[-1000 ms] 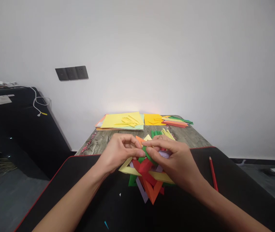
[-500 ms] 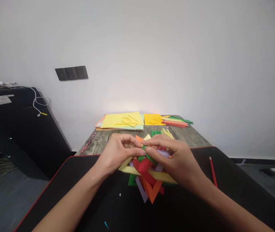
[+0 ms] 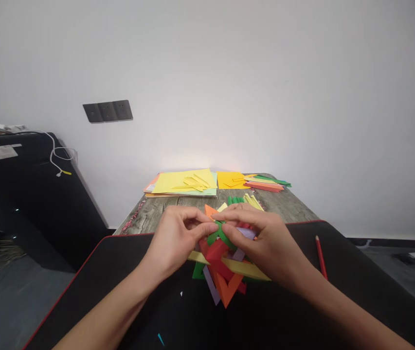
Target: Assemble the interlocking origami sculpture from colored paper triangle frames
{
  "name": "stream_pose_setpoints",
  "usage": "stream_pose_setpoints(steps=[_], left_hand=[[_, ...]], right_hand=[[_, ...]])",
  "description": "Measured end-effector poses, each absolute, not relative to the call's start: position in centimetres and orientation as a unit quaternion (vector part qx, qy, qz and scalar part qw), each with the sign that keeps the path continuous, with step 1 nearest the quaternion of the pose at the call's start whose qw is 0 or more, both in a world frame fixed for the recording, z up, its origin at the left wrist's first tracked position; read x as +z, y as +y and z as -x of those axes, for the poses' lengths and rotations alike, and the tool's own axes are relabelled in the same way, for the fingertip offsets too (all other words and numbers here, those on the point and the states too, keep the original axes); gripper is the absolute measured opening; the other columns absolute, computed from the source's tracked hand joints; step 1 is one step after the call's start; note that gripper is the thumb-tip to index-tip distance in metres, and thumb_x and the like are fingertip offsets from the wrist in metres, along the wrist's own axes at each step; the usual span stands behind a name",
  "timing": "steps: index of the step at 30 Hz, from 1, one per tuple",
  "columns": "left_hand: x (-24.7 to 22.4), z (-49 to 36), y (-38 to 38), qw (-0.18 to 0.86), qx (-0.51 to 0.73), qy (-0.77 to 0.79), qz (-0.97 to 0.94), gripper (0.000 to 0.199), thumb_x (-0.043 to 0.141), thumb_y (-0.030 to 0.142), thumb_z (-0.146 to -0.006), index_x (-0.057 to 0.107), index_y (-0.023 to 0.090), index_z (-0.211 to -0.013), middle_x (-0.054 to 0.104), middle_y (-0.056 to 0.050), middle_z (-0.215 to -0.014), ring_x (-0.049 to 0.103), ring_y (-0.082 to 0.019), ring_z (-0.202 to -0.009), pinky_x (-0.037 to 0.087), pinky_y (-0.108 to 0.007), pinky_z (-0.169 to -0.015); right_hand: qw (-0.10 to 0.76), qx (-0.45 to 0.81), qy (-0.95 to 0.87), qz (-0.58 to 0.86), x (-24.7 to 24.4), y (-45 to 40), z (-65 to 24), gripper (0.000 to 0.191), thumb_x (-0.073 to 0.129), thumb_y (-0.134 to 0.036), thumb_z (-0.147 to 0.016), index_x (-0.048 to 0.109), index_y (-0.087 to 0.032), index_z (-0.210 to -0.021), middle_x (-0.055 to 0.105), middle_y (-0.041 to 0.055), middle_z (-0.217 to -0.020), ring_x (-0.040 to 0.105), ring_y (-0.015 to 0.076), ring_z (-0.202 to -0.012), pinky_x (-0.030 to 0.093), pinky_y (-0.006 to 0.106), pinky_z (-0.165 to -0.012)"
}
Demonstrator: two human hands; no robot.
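Note:
A many-coloured folded-paper model [image 3: 229, 287] of interlocking strips in red, orange, green, purple and pale yellow stands above the black mat, between my hands. Near its top are green folded strips [image 3: 219, 236]. My left hand [image 3: 176, 240] is closed, thumb and index finger pinching the green paper from the left. From the right, my right hand [image 3: 265, 238] pinches the same green paper, its thumb and fingers close to the left thumb tip. The exact contact at the fingertips is partly hidden, and both hands cover the model's sides.
A red pencil [image 3: 321, 257] lies on the black mat [image 3: 149, 311] at right. Small white [image 3: 181, 293] and blue paper scraps [image 3: 161, 339] lie at left. Behind are yellow sheets [image 3: 167, 181], orange paper [image 3: 229, 179] and coloured strips [image 3: 265, 185] on the wooden tabletop [image 3: 291, 206].
The left hand has shifted slightly down, covering more of the pale yellow strip's left end. The green strips now curve together near the fingertips. The paper model has turned a little.

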State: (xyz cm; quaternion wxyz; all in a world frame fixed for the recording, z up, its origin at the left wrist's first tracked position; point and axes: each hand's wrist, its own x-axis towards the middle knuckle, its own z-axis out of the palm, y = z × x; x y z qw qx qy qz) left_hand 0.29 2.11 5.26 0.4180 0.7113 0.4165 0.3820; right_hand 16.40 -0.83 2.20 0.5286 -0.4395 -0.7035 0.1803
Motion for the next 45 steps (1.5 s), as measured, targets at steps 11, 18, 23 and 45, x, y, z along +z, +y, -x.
stream_pose_setpoints(steps=[11, 18, 23, 45], left_hand=[[5.5, 0.0, 2.4, 0.36, 0.367, 0.384, -0.767, 0.015, 0.064, 0.014, -0.073, 0.065, 0.012, -0.058, 0.057, 0.001, -0.057, 0.048, -0.008, -0.053, 0.038, -0.02, -0.05], [4.8, -0.1, 3.0, 0.29, 0.374, 0.403, -0.783, 0.01, 0.066, 0.017, -0.077, 0.07, 0.014, -0.068, 0.063, -0.001, -0.062, 0.052, -0.012, -0.056, 0.041, -0.025, -0.054], [4.9, 0.0, 2.3, 0.156, 0.358, 0.395, -0.832, 0.013, 0.06, 0.018, -0.084, 0.073, 0.017, -0.083, 0.07, -0.003, -0.077, 0.059, -0.016, -0.071, 0.043, -0.03, -0.069], [5.0, 0.4, 3.4, 0.174, 0.308, 0.364, -0.862, 0.023, 0.064, 0.02, -0.082, 0.071, 0.022, -0.103, 0.069, -0.002, -0.082, 0.057, -0.02, -0.085, 0.044, -0.035, -0.081]], right_hand=[[0.509, 0.188, -0.712, 0.445, 2.5, -1.0, -16.5, 0.023, 0.054, -0.021, -0.079, 0.074, -0.02, -0.091, 0.068, 0.0033, -0.073, 0.062, 0.0195, -0.074, 0.048, 0.035, -0.069], [0.46, 0.337, -0.713, 0.408, 3.3, -0.2, -18.5, 0.03, 0.063, -0.026, -0.076, 0.067, -0.018, -0.104, 0.066, 0.0009, -0.076, 0.064, 0.0158, -0.075, 0.053, 0.031, -0.073], [0.508, 0.332, -0.666, 0.435, 2.7, 0.2, -17.9, 0.034, 0.069, -0.028, -0.07, 0.068, -0.016, -0.102, 0.064, 0.0008, -0.074, 0.065, 0.0157, -0.074, 0.055, 0.031, -0.075], [0.462, 0.166, -0.709, 0.506, 3.2, -1.0, -17.2, 0.012, 0.056, -0.021, -0.081, 0.065, -0.02, -0.089, 0.072, -0.0014, -0.069, 0.063, 0.0153, -0.063, 0.046, 0.028, -0.062]])
